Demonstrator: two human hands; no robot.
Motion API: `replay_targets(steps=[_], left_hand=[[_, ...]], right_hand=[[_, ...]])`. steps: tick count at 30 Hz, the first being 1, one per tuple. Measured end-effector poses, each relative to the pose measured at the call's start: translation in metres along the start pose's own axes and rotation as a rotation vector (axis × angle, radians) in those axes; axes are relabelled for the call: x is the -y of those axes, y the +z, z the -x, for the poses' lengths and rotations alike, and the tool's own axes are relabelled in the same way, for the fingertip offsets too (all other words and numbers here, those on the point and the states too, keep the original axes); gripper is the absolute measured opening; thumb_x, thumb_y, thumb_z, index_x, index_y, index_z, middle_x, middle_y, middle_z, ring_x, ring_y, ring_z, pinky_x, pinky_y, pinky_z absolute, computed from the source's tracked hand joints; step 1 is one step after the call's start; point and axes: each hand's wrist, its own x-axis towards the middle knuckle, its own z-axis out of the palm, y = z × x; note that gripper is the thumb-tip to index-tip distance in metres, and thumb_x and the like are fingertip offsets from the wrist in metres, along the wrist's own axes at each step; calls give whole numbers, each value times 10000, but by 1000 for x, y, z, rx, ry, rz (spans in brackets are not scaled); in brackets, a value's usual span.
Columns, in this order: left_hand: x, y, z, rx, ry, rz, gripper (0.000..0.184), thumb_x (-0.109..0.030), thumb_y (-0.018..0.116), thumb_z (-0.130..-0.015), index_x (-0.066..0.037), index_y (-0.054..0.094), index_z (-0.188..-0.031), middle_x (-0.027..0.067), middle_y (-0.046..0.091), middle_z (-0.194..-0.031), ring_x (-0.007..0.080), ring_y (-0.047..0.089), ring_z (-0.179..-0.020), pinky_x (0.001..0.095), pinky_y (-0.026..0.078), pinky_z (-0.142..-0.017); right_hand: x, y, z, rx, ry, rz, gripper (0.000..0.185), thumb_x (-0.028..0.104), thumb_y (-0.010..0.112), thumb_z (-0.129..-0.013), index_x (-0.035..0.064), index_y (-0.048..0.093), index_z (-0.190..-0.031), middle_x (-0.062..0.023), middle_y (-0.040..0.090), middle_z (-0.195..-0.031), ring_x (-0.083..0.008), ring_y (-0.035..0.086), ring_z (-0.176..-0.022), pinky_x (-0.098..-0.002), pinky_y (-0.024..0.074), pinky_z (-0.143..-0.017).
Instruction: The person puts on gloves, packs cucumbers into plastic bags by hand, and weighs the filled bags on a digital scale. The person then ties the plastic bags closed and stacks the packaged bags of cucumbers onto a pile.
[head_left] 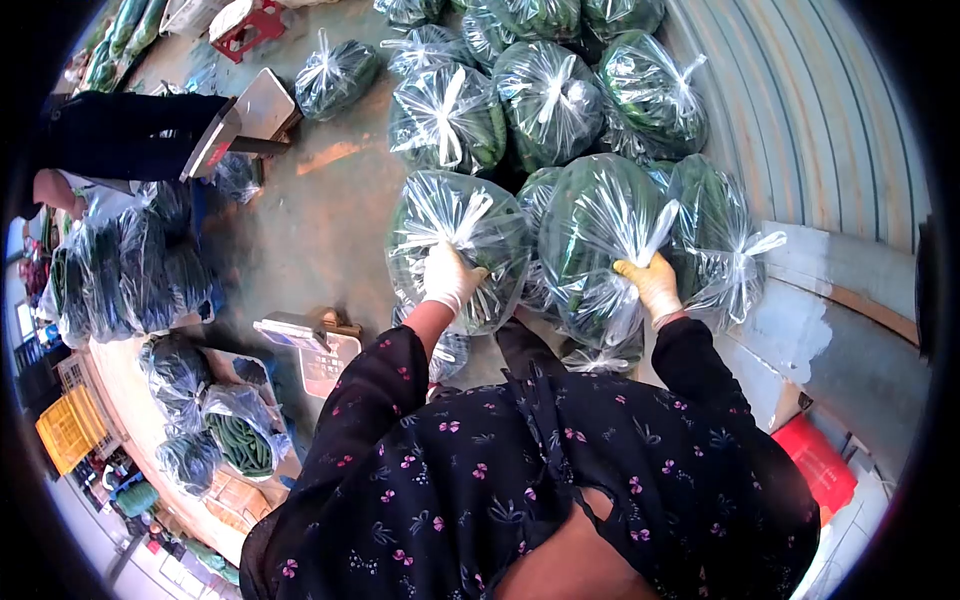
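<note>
In a whitish glove, my left hand (452,278) is closed on the gathered, tied top of a clear plastic bag of green vegetables (415,225). My right hand (652,286), its glove yellowed at the fingers, grips the twisted neck of a second clear bag of green vegetables (580,220) just to the right. Both bags are bulging and sit side by side in front of my legs. Against the right one leans another knotted bag (710,230). The fingertips of both hands are partly hidden by plastic.
More filled bags (548,95) are heaped ahead, beside a corrugated metal wall (800,110). A scale (330,355) stands at left, near an open bag of cucumbers (240,440). Another person (130,135) stands beside dark bags (120,270). A red container (815,465) is at lower right.
</note>
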Motion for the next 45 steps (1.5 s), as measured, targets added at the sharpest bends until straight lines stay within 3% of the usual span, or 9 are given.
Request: replay_targets(steps=[10, 16, 23, 28, 30, 33, 36, 40, 45], left_hand=[[27, -9, -7, 41, 76, 126, 559, -324, 746, -612, 37, 538, -984, 256, 580, -983, 382, 573, -949, 407, 461, -843], [33, -18, -9, 134, 104, 218, 497, -315, 715, -682, 55, 551, -971, 222, 623, -910, 323, 616, -871, 372, 469, -783], [37, -26, -7, 111, 206, 33, 468, -344, 682, -712, -1, 595, -1019, 231, 589, -1017, 329, 582, -964, 377, 456, -845], [45, -57, 7, -22, 350, 81, 399, -354, 686, -712, -49, 637, -965, 204, 603, -984, 367, 571, -933, 419, 455, -824], [75, -51, 2, -401, 336, 60, 422, -328, 725, -694, -10, 632, -955, 191, 614, -972, 357, 561, -958, 417, 436, -855], [166, 3, -38, -378, -90, 448, 760, -395, 768, -677, 79, 482, -1198, 223, 497, -1228, 330, 480, -1138, 391, 379, -965], [168, 42, -40, 43, -385, 1371, 955, -523, 657, -769, -58, 155, -1435, 156, 342, -1384, 254, 372, -1243, 360, 319, -1012], [145, 21, -35, 136, -298, 1382, 961, -556, 624, -776, -107, 92, -1439, 139, 339, -1378, 272, 397, -1222, 403, 367, -978], [140, 44, -34, -86, -138, 1100, 1180, -235, 844, -609, 63, 25, -1404, 207, 321, -1365, 240, 374, -1217, 306, 317, -1015]], right_hand=[[33, -15, 8, 160, 117, -45, 379, 144, 736, -739, 29, 609, -1078, -42, 656, -942, -119, 581, -811, -256, 457, -744], [106, -8, 40, -122, -329, 1037, 332, 199, 687, -753, 21, 599, -1019, -113, 624, -916, -240, 602, -811, -333, 471, -727], [96, 167, -5, 137, -667, 429, 412, 175, 668, -756, -1, 546, -1107, -179, 557, -1118, -312, 523, -1069, -360, 408, -928], [30, 223, -64, 17, -313, 617, 508, 158, 649, -752, -23, 488, -1199, -225, 523, -1188, -368, 478, -1128, -383, 377, -979], [35, 222, -53, 22, -373, 712, 477, 151, 627, -765, -4, 481, -1191, -220, 541, -1127, -375, 517, -1051, -415, 425, -901], [31, 227, -46, -47, -389, 774, 410, 165, 637, -762, -1, 508, -1114, -226, 552, -1069, -385, 527, -1020, -439, 445, -869], [34, 229, -42, -20, -218, 765, 471, 228, 632, -773, 0, 497, -1163, -234, 567, -1072, -387, 539, -1019, -436, 443, -878], [-8, 224, -24, 23, -173, 605, 559, 259, 553, -830, 6, 406, -1306, -255, 567, -1073, -399, 545, -1010, -444, 431, -879], [-11, 218, -15, 72, -171, 740, 559, 236, 537, -847, -1, 370, -1325, -266, 543, -1087, -412, 550, -969, -447, 443, -842]])
